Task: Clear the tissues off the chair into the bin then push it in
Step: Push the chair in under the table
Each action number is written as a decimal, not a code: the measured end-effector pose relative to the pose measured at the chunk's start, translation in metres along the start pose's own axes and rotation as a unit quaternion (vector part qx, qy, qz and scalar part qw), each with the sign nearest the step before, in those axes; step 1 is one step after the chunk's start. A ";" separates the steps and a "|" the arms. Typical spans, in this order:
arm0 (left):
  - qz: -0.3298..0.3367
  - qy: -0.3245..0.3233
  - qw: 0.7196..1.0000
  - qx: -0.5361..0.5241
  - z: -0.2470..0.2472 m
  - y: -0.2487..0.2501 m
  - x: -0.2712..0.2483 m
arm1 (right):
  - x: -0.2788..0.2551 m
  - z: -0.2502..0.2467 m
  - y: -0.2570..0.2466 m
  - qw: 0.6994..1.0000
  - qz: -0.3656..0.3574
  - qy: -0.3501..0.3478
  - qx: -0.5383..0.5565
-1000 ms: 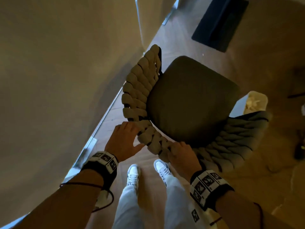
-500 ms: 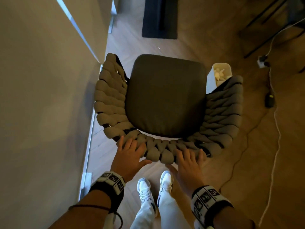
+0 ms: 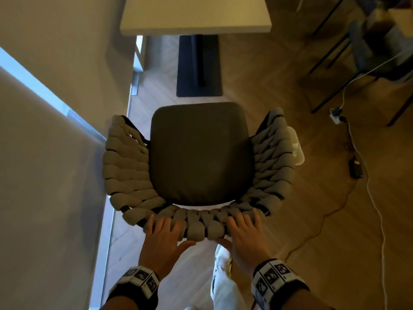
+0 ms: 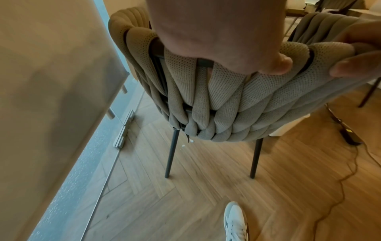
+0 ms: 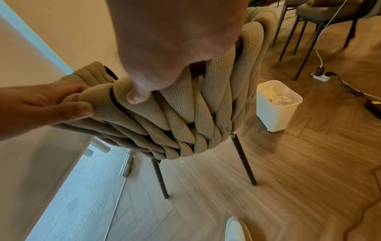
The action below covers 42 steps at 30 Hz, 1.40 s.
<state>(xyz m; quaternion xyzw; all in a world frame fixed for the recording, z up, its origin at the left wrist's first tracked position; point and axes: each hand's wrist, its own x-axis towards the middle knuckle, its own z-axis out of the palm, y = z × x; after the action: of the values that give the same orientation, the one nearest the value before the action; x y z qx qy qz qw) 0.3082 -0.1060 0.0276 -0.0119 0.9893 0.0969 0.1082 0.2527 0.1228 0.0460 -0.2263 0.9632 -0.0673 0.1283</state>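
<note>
The chair (image 3: 201,153) has a dark seat cushion with nothing on it and a woven beige back (image 4: 226,106). It faces the white table (image 3: 194,14), a gap in front of it. My left hand (image 3: 165,231) and right hand (image 3: 243,229) both grip the top of the backrest, fingers over the rim, thumbs behind. The wrist views show each thumb against the weave (image 5: 185,114). The white bin (image 5: 276,112) stands on the floor to the chair's right, with crumpled tissues (image 5: 276,96) inside. In the head view the bin (image 3: 296,144) is mostly hidden by the right armrest.
A beige wall runs close along the chair's left side. The table's black base (image 3: 199,66) stands ahead of the seat. A power strip (image 3: 337,115), a black adapter (image 3: 356,168) and cables lie on the floor to the right. Other chairs (image 3: 368,52) stand far right. My white shoe (image 3: 223,262) is behind the chair.
The chair has swung from an angle to face the table squarely. Both hands stayed on its back and now sit side by side on the top rim.
</note>
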 end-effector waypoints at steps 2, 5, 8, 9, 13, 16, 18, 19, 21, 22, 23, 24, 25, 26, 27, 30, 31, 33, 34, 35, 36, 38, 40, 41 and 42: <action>-0.001 0.000 1.000 -0.002 -0.009 -0.002 0.031 | 0.032 -0.012 0.008 1.000 0.001 -0.005 0.016; -0.015 -0.014 1.000 -0.003 -0.021 -0.004 0.069 | 0.069 -0.024 0.020 0.999 -0.001 -0.020 0.036; -0.011 -0.034 0.999 -0.001 -0.030 -0.009 0.103 | 0.100 -0.031 0.029 0.999 0.019 -0.013 0.023; -0.008 -0.033 0.999 0.002 -0.034 -0.012 0.116 | 0.111 -0.033 0.032 0.999 0.020 -0.005 0.025; 0.001 -0.034 0.999 0.012 -0.049 -0.017 0.166 | 0.158 -0.040 0.050 0.999 0.017 0.011 0.029; 0.000 -0.025 1.000 0.019 -0.059 -0.020 0.205 | 0.196 -0.050 0.062 0.999 0.000 0.023 0.030; 0.001 -0.017 1.000 0.016 -0.066 -0.024 0.230 | 0.223 -0.057 0.069 0.999 -0.002 0.032 0.025; 0.003 -0.013 1.000 0.015 -0.070 -0.027 0.243 | 0.237 -0.061 0.071 0.999 -0.001 0.039 0.024; 0.000 -0.006 1.000 0.019 -0.077 -0.035 0.271 | 0.266 -0.070 0.074 0.999 -0.004 0.047 0.023; -0.002 -0.005 1.000 0.024 -0.081 -0.040 0.284 | 0.279 -0.074 0.074 0.999 -0.004 0.049 0.023; -0.003 -0.006 1.000 0.028 -0.084 -0.045 0.296 | 0.293 -0.077 0.074 0.999 -0.003 0.049 0.021; -0.006 -0.007 0.999 0.032 -0.087 -0.050 0.308 | 0.306 -0.080 0.074 0.999 -0.003 0.047 0.018; -0.011 -0.013 0.999 0.032 -0.090 -0.055 0.320 | 0.319 -0.082 0.074 0.999 -0.004 0.044 0.015; -0.018 -0.020 0.999 0.029 -0.093 -0.060 0.331 | 0.332 -0.085 0.074 0.999 -0.003 0.036 0.014; -0.024 -0.025 0.999 0.027 -0.096 -0.064 0.341 | 0.343 -0.087 0.075 0.999 -0.004 0.028 0.014; -0.014 -0.017 0.999 0.026 -0.105 -0.074 0.369 | 0.373 -0.096 0.075 1.000 -0.001 0.015 0.023; -0.008 -0.014 1.000 0.026 -0.108 -0.078 0.378 | 0.383 -0.099 0.076 1.000 -0.001 0.012 0.028; -0.006 -0.007 1.000 0.023 -0.114 -0.082 0.393 | 0.400 -0.105 0.077 0.999 0.000 0.003 0.038; -0.007 -0.006 1.000 0.020 -0.117 -0.084 0.401 | 0.408 -0.107 0.079 0.999 0.001 0.006 0.035; -0.008 -0.003 1.000 0.018 -0.118 -0.085 0.408 | 0.415 -0.108 0.080 0.999 0.001 0.010 0.031; -0.008 0.000 1.000 0.016 -0.119 -0.088 0.416 | 0.422 -0.109 0.081 0.999 0.002 0.014 0.029; 0.000 0.003 1.000 0.014 -0.121 -0.094 0.431 | 0.436 -0.113 0.081 0.999 0.008 0.011 0.035; 0.002 -0.002 1.000 0.018 -0.123 -0.099 0.447 | 0.449 -0.117 0.083 0.999 0.012 -0.004 0.044; 0.002 -0.002 1.000 0.018 -0.125 -0.100 0.454 | 0.455 -0.119 0.084 0.999 0.012 -0.008 0.047; 0.003 -0.001 1.000 0.018 -0.127 -0.099 0.462 | 0.460 -0.122 0.087 0.999 0.013 -0.011 0.048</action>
<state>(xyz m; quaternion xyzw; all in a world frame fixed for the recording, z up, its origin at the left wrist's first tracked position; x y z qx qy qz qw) -0.1650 -0.2292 0.0305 -0.0065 0.9908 0.0794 0.1091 -0.2155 -0.0001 0.0467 -0.2080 0.9603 -0.1091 0.1503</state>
